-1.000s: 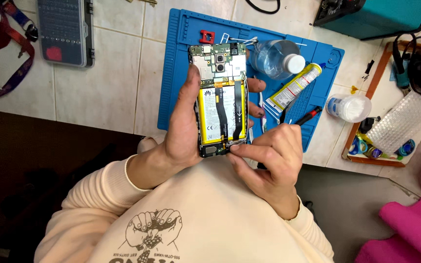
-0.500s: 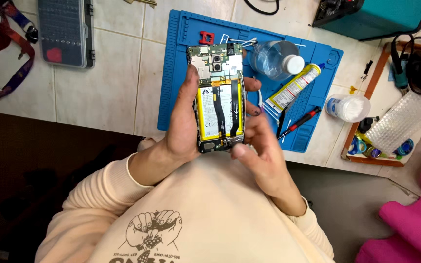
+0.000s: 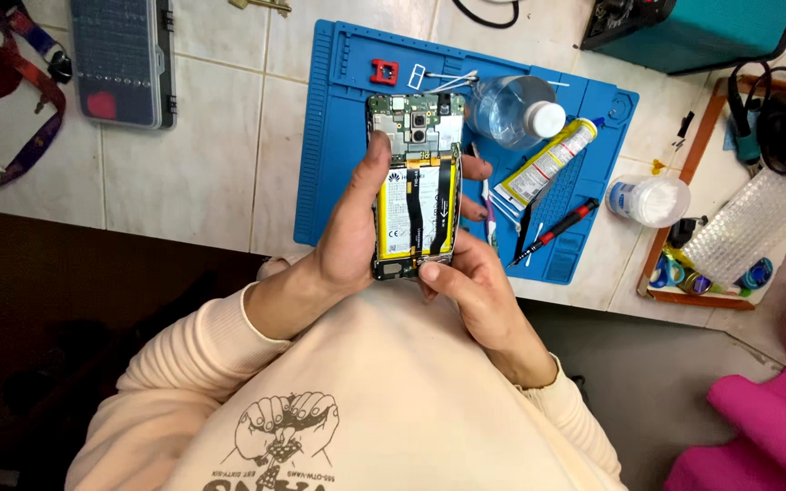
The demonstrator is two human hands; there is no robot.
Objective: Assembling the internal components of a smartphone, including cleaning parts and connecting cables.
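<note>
Yellow-batteried opened smartphone [image 3: 414, 186] is clamped upright at frame centre by the left hand [image 3: 349, 238], over the blue repair mat [image 3: 338, 136]; its lower edge is pinched by the right hand [image 3: 475, 291]. Board inspection seems underway; careful fingertip work is called for.

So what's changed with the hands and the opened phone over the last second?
The right hand slid from the phone's lower right edge to underneath its bottom end, thumb now pressing there. The left hand kept its grip on the opened phone, which stayed upright over the blue mat. The bottle, glue tube and red-handled screwdriver did not move.
</note>
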